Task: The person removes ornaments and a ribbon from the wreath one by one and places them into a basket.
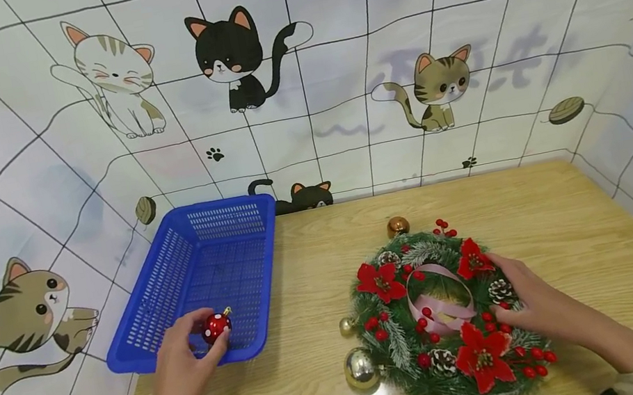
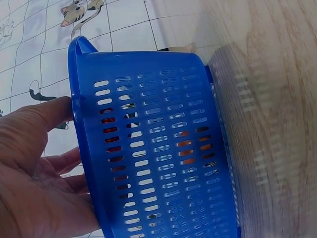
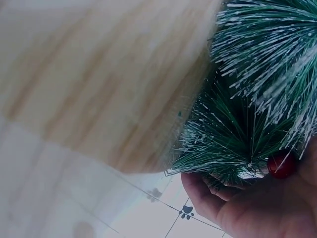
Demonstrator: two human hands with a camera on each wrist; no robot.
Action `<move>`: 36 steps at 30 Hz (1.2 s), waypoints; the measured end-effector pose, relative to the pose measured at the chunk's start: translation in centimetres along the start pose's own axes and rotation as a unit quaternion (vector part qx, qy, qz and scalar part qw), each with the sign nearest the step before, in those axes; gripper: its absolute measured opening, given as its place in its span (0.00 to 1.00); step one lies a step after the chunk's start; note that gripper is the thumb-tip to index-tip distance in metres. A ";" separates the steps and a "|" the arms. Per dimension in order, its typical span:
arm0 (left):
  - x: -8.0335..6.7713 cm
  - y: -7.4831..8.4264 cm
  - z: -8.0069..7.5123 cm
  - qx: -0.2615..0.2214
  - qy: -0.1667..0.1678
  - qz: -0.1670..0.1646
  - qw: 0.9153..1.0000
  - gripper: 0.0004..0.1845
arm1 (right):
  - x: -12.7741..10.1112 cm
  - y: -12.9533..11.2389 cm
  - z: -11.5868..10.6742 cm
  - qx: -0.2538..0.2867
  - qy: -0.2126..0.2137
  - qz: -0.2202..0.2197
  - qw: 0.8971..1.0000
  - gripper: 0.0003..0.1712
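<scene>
My left hand (image 1: pixel 186 353) pinches a red Christmas ball (image 1: pixel 216 327) with white dots and a gold cap, over the near end of a blue plastic basket (image 1: pixel 272 290). In the left wrist view the basket's slotted wall (image 2: pixel 158 134) hides most of the ball; red shows through the slots beside the hand (image 2: pixel 44 168). My right hand (image 1: pixel 539 306) grips the right side of a green Christmas wreath (image 1: pixel 407 351) lying on the table. Red flowers, pine cones, red berries and a pink ribbon (image 1: pixel 433 318) decorate it. The right wrist view shows fingers around its frosted needles (image 3: pixel 233 129).
A large gold ball (image 1: pixel 361 370) and a small gold ball (image 1: pixel 347 327) lie at the wreath's left edge. A copper ball (image 1: pixel 398 225) sits behind it. The wooden table (image 1: pixel 313 247) meets a wall covering (image 1: pixel 334 81) printed with cats at the back and sides.
</scene>
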State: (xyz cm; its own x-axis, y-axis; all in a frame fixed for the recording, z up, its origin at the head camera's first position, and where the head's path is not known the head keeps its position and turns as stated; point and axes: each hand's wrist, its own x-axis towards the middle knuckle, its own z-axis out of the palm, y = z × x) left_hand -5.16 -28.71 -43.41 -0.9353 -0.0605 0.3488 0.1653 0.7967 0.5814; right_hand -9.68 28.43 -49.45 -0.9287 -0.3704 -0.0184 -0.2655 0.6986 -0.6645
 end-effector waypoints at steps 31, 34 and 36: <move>-1.3 3.7 3.3 -0.132 0.027 0.262 0.956 0.17 | 0.2 0.2 -0.4 0.010 -0.010 -0.012 1.000 0.60; -1.7 4.8 4.0 -0.149 0.015 0.291 0.945 0.17 | 0.2 0.3 -0.4 0.014 -0.012 -0.009 1.000 0.61; -2.0 5.4 4.5 -0.154 -0.004 0.295 0.943 0.16 | 0.3 0.3 -0.4 0.023 -0.014 -0.004 1.000 0.64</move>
State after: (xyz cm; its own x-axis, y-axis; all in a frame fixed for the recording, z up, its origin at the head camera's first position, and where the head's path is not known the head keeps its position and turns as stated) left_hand -3.83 -21.58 -44.26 -0.6549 0.3443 0.6728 0.7390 0.4782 0.4746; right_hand -10.16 28.75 -49.38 -0.9192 -0.3924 -0.0332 -0.2592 0.6665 -0.6990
